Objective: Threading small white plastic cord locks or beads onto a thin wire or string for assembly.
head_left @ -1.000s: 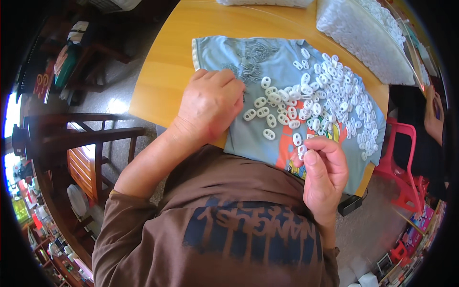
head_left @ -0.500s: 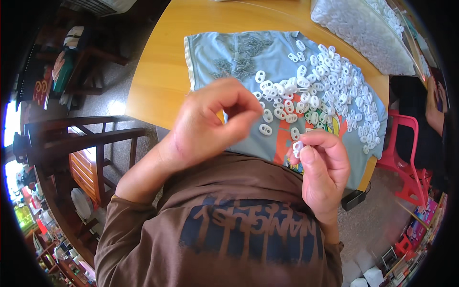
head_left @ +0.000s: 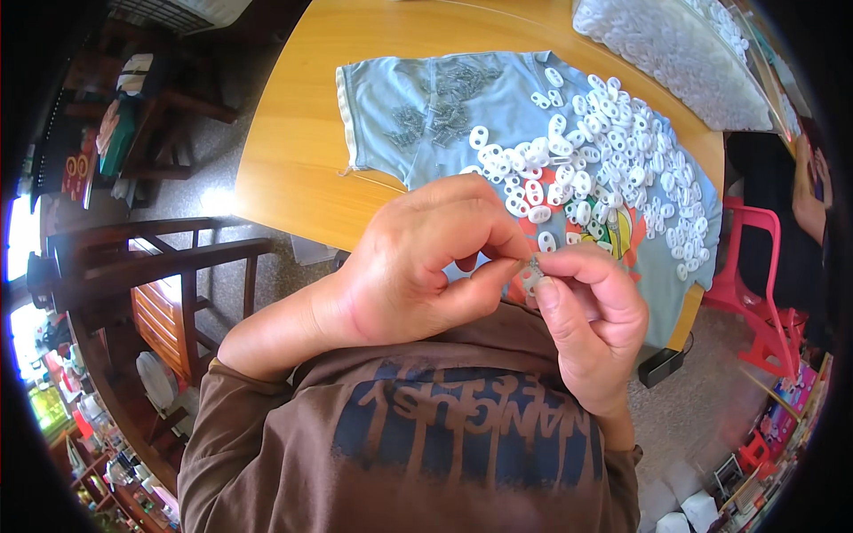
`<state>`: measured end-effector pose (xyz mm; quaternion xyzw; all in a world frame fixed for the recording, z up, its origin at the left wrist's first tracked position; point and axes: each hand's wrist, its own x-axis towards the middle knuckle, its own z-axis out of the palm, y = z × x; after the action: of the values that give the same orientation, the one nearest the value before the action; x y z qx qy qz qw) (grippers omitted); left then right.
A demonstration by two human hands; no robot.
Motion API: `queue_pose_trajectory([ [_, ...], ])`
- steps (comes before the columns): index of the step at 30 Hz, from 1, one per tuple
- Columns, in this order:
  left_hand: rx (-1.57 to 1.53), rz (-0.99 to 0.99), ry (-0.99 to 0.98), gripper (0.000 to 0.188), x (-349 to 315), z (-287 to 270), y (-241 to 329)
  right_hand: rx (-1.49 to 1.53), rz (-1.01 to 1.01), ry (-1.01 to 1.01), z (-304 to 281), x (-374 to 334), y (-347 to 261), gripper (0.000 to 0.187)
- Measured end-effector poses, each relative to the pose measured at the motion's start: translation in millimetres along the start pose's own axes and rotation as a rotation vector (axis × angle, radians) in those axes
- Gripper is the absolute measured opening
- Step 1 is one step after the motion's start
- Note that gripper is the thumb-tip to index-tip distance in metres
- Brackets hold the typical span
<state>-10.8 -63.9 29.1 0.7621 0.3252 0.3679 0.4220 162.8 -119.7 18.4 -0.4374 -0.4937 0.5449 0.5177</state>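
Note:
My right hand (head_left: 600, 324) pinches a small white oval plastic piece with two holes (head_left: 532, 284) between thumb and fingers. My left hand (head_left: 426, 258) is closed in a pinch with its fingertips at the top of that piece. What the left fingertips hold, if anything, is too small to make out. Beyond my hands, many similar white two-hole pieces (head_left: 622, 147) lie heaped on a light blue T-shirt (head_left: 373, 93). Small grey metal parts that look like coil springs (head_left: 458, 89) lie in a loose pile on the shirt's far left part.
The shirt is spread over a yellow wooden table (head_left: 298, 133). A clear bag of more white pieces (head_left: 662, 71) stands at the far right. A red plastic chair (head_left: 755, 293) is on the right, beside another person's arm (head_left: 807, 200). Dark wooden furniture (head_left: 169, 266) stands at left.
My left hand has come right and down to meet the right hand. The white piece has shifted slightly left in my right fingers' pinch.

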Motion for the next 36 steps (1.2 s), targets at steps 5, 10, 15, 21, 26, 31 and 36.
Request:
queue_pose_trajectory([
  [5, 0.106, 0.053, 0.021, 0.017, 0.1, 1.7, 1.3, -0.136, -0.023, 0.047, 1.7, 0.7, -1.8, 0.015],
  [10, 0.032, 0.015, 0.055, 0.017, -1.1, 3.7, 1.9, -0.190, -0.038, 0.062, 2.4, 1.7, -0.6, 0.013],
  [15, 0.192, 0.105, 0.096, 0.020, -2.9, 6.5, 1.0, -0.110, 0.042, 0.053, 2.8, 1.4, -0.8, 0.010],
  [21, 0.224, 0.152, 0.151, 0.022, -3.9, 9.2, -0.2, 0.078, 0.105, -0.015, 1.7, 1.0, 1.0, 0.009],
  [26, 0.132, 0.052, 0.090, 0.018, -3.5, 3.7, 3.3, -0.015, 0.079, -0.017, 2.0, -0.5, 1.5, 0.008],
  [31, 0.128, -0.006, 0.128, 0.010, -2.3, -2.5, -2.8, -0.138, -0.026, -0.046, 0.7, -0.5, 3.5, 0.010],
  [36, 0.422, -0.018, 0.280, 0.008, -7.3, -16.7, -37.6, 0.049, 0.084, 0.053, 1.5, -1.9, 5.3, 0.007],
])
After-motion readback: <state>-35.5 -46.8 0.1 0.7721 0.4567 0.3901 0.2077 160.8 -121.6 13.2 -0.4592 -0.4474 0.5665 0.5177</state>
